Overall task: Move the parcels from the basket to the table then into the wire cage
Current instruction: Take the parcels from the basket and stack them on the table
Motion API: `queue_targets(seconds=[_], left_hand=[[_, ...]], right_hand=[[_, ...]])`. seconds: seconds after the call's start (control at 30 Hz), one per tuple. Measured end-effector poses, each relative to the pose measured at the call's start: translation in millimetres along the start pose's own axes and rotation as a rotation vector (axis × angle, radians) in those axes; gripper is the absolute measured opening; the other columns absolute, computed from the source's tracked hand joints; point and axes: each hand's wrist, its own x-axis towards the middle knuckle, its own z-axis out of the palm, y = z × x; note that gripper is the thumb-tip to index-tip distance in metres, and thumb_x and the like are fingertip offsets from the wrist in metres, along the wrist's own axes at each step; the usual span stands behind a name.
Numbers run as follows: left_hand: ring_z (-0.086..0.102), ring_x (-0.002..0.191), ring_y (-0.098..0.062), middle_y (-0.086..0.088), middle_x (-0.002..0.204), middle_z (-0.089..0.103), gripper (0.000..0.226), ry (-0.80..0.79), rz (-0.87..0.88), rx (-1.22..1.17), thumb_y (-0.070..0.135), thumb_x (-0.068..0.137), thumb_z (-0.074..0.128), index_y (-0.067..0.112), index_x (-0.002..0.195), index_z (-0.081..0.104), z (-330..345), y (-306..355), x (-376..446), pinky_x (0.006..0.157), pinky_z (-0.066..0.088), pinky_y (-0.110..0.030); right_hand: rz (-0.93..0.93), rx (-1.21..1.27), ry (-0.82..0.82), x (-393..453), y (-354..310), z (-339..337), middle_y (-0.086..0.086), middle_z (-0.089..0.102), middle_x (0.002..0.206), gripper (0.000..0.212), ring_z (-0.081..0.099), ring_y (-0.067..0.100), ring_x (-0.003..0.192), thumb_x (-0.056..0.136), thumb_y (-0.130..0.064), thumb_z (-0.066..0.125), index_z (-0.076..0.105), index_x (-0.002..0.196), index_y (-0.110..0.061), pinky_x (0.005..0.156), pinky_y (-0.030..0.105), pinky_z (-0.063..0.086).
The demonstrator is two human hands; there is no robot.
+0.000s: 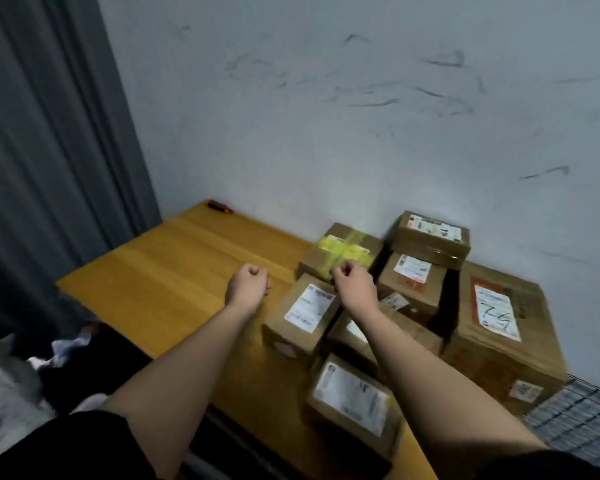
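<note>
Wooden table (160,282), taken as landmark; entries run from its near edge to the wall. Near edge, right part: one cardboard parcel (352,403) with a white label, lying flat. Off the table's right end, low: wire cage (579,417), only a patch of grey mesh visible. Behind the near parcel: a labelled parcel (303,315) and a second parcel (357,336) largely hidden under the right forearm. Right end of the table: large parcel (496,327) with handwriting on its label. Above the table's middle: left hand (248,284), fingers curled in, gripping nothing. Right hand (352,282), fingers likewise clenched and empty, over the yellow-taped parcel (343,252); contact cannot be told. Against the wall: a small parcel (413,282) with another parcel (432,237) stacked on it. Far left corner: small orange-and-black object (218,206). Left of the table: grey curtain (49,150).
</note>
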Motion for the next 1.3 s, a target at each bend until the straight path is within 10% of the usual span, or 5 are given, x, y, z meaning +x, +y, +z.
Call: queue_targets(seconds=[0.53,0.77,1.0,1.13,1.3], left_hand=[[0.045,0.063,-0.021,-0.013,0.072,0.05,0.015,0.237,-0.622,-0.097,0.022,0.087,0.052,0.01,0.076,0.053,-288,-309,-95,0.059,0.032,-0.029],[0.057,0.108,-0.036,-0.024,0.12,0.059,0.075,0.273,-0.941,-0.186,0.045,0.068,0.054,-0.004,0.125,0.055,-264,-515,-131,0.09,0.047,-0.036],[0.051,0.091,-0.021,-0.005,0.09,0.055,0.025,0.389,-1.013,-0.226,0.007,0.095,0.051,0.018,0.073,0.047,-220,-629,-136,0.078,0.038,-0.027],[0.051,0.094,-0.02,-0.012,0.116,0.057,0.01,0.474,-1.052,-0.195,0.011,0.093,0.056,0.01,0.103,0.06,-198,-705,-122,0.081,0.038,-0.025],[0.043,0.128,-0.034,-0.02,0.144,0.039,0.07,0.581,-1.217,-0.08,0.031,0.09,0.061,0.0,0.145,0.029,-179,-762,-109,0.107,0.035,-0.039]], right_hand=[[0.051,-0.254,-0.864,-224,-8,347,0.007,0.065,0.1,0.023,0.064,0.026,0.087,0.098,-0.031,0.046,0.058,0.106,-0.013,0.073,0.039,0.053],[0.158,-0.351,-1.181,-274,101,473,0.008,0.058,0.106,0.024,0.055,0.021,0.091,0.094,-0.03,0.051,0.052,0.109,-0.012,0.078,0.032,0.047],[0.215,-0.449,-1.328,-302,225,588,0.01,0.05,0.134,0.05,0.05,0.023,0.117,0.097,-0.03,0.048,0.037,0.14,-0.009,0.091,0.028,0.042],[0.233,-0.438,-1.358,-315,288,653,0.008,0.049,0.137,0.054,0.051,0.024,0.117,0.096,-0.033,0.048,0.037,0.144,-0.01,0.092,0.031,0.044],[0.276,-0.321,-1.378,-332,335,707,0.007,0.047,0.141,0.058,0.05,0.023,0.12,0.096,-0.043,0.048,0.038,0.145,-0.012,0.102,0.035,0.044]])
